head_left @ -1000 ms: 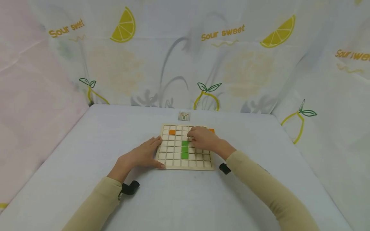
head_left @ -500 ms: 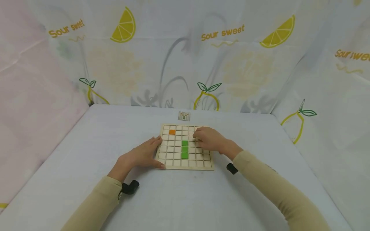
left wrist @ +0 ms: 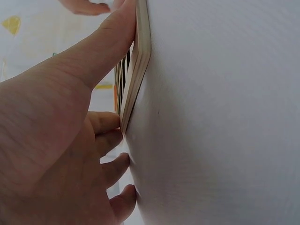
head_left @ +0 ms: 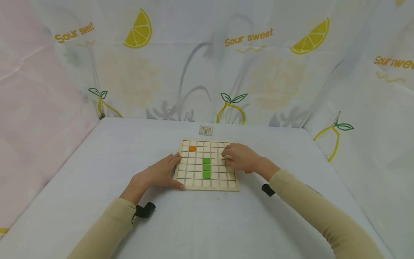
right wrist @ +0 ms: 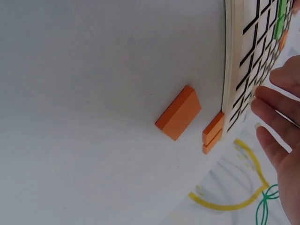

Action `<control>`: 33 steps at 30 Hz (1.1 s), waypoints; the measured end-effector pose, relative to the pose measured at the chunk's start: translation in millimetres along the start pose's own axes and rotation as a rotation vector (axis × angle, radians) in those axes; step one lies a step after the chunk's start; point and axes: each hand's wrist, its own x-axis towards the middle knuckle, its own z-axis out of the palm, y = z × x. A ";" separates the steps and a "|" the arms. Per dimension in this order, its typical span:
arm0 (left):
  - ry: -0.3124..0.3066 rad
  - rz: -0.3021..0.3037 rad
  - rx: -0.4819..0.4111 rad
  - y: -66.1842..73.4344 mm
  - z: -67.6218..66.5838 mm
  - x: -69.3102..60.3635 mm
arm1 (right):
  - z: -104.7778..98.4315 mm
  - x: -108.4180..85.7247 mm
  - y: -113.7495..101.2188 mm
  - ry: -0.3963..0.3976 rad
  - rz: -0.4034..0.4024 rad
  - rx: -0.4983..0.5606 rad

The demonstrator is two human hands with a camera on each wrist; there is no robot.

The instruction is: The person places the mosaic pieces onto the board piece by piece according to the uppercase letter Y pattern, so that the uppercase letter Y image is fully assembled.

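A square wooden grid board [head_left: 211,188] lies on the table. One orange tile [head_left: 192,148] and a column of three green tiles [head_left: 206,167] sit in its cells. My left hand [head_left: 161,172] rests against the board's left side, fingers spread along the edge and thumb at the near corner. Over the board's right part is my right hand [head_left: 242,157], fingers loosely bent. Nothing shows between its thumb and fingers [right wrist: 276,101] in the right wrist view. Beside the board, that view shows a loose orange tile [right wrist: 179,112] and two more orange tiles [right wrist: 213,132] together.
A small pattern card [head_left: 206,130] lies behind the board. White cloth covers the table [head_left: 207,223], and a lemon-printed curtain [head_left: 194,64] surrounds it at the back and sides. Black wrist mounts [head_left: 145,210] stick out near both sleeves.
My right hand has shifted to the right across the board, uncovering more cells. An orange tile now shows beneath my right wrist. The left hand stays in place.
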 end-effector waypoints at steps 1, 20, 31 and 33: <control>0.000 -0.001 0.001 -0.2 0.1 0.0 | -0.2 -1.2 0.7 0.001 -0.002 -0.006; 0.002 0.009 0.013 -0.2 -0.2 -1.4 | -3.7 -28.6 7.2 0.052 -0.072 -0.043; 0.002 0.007 0.013 1.1 -1.2 -2.3 | -2.1 -41.7 14.3 0.023 -0.059 -0.082; 0.002 0.010 0.010 1.2 -1.2 -2.2 | -1.2 -43.8 16.2 0.016 -0.055 -0.079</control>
